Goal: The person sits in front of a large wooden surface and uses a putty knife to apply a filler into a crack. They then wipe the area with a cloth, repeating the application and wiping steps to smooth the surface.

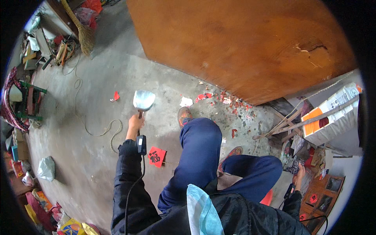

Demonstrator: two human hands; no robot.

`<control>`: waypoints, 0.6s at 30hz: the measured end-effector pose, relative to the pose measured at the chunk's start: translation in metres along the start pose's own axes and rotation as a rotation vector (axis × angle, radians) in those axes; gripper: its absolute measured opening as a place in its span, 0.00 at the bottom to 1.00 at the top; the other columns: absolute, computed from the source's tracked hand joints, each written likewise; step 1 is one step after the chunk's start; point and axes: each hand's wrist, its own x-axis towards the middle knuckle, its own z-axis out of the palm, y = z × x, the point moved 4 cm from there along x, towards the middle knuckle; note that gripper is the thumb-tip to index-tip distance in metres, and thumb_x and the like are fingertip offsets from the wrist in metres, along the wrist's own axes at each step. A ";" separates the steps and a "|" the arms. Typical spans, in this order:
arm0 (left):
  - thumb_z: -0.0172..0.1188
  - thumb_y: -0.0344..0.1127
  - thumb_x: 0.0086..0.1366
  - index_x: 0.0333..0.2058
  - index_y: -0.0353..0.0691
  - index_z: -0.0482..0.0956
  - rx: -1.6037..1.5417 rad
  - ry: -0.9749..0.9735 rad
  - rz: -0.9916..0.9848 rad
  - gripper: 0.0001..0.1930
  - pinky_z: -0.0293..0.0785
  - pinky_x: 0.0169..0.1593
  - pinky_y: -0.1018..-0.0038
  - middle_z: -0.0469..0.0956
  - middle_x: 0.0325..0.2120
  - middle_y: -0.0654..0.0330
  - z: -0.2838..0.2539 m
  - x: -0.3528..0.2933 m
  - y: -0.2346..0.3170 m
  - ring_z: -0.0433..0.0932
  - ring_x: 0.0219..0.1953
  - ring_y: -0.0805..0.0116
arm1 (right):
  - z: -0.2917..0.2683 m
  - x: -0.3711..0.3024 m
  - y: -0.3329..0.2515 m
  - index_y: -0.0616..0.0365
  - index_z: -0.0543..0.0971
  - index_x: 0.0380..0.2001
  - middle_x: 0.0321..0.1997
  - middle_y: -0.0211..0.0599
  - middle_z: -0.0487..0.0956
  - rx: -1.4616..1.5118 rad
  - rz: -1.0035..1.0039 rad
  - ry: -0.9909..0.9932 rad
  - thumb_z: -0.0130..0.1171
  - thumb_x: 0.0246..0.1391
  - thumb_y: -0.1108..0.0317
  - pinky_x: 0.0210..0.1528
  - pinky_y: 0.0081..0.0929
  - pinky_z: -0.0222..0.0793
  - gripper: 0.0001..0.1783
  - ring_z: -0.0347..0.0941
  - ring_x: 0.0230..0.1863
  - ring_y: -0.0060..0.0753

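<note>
My left hand [134, 124] is stretched forward over the concrete floor, shut on the handle of a metal scraper [143, 100] whose wide silver blade rests near the floor. A small black device [141, 144] is strapped to that wrist, with a cable running down the sleeve. My right hand [299, 174] hangs low at the right beside cluttered wooden things, fingers curled; whether it holds anything is unclear. My legs in blue trousers [203, 152] stand between the hands, one shoe [184, 116] forward.
A large brown wooden door [243, 43] fills the upper right. Red and white paper scraps [219, 98] litter the floor along its base, and a red paper square [156, 156] lies near my left arm. A rope [102, 131], broom [84, 33], and piled clutter line the left.
</note>
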 end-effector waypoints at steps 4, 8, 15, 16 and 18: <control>0.56 0.41 0.50 0.27 0.40 0.78 0.219 0.061 -0.050 0.11 0.73 0.29 0.69 0.77 0.16 0.58 0.038 -0.006 -0.072 0.77 0.20 0.65 | 0.001 -0.008 0.014 0.65 0.71 0.43 0.40 0.38 0.75 -0.027 0.078 -0.003 0.61 0.42 0.70 0.37 0.27 0.70 0.22 0.73 0.37 0.31; 0.56 0.41 0.51 0.25 0.40 0.76 0.216 -0.040 -0.141 0.11 0.72 0.28 0.70 0.76 0.16 0.59 0.073 -0.020 -0.112 0.77 0.20 0.66 | 0.016 -0.020 0.010 0.62 0.73 0.41 0.37 0.37 0.76 -0.077 0.101 -0.067 0.60 0.43 0.68 0.34 0.25 0.71 0.20 0.74 0.33 0.30; 0.53 0.40 0.49 0.29 0.41 0.79 0.213 -0.293 -0.234 0.12 0.71 0.41 0.61 0.77 0.28 0.48 0.123 -0.071 -0.157 0.75 0.37 0.50 | 0.028 -0.029 0.003 0.62 0.62 0.52 0.47 0.42 0.71 -0.235 0.144 -0.044 0.62 0.41 0.63 0.39 0.35 0.69 0.34 0.71 0.43 0.36; 0.53 0.40 0.49 0.29 0.41 0.79 0.179 -0.272 -0.208 0.12 0.71 0.41 0.62 0.77 0.28 0.48 0.123 -0.082 -0.161 0.76 0.36 0.51 | 0.030 -0.028 0.003 0.62 0.62 0.51 0.46 0.42 0.71 -0.209 0.139 -0.075 0.62 0.41 0.63 0.38 0.35 0.70 0.34 0.71 0.42 0.37; 0.53 0.39 0.49 0.29 0.40 0.79 0.166 -0.297 -0.248 0.11 0.72 0.40 0.62 0.77 0.28 0.48 0.124 -0.094 -0.168 0.77 0.35 0.53 | 0.033 -0.027 0.001 0.62 0.64 0.49 0.44 0.42 0.72 -0.213 0.123 -0.109 0.63 0.41 0.64 0.36 0.34 0.70 0.32 0.72 0.40 0.37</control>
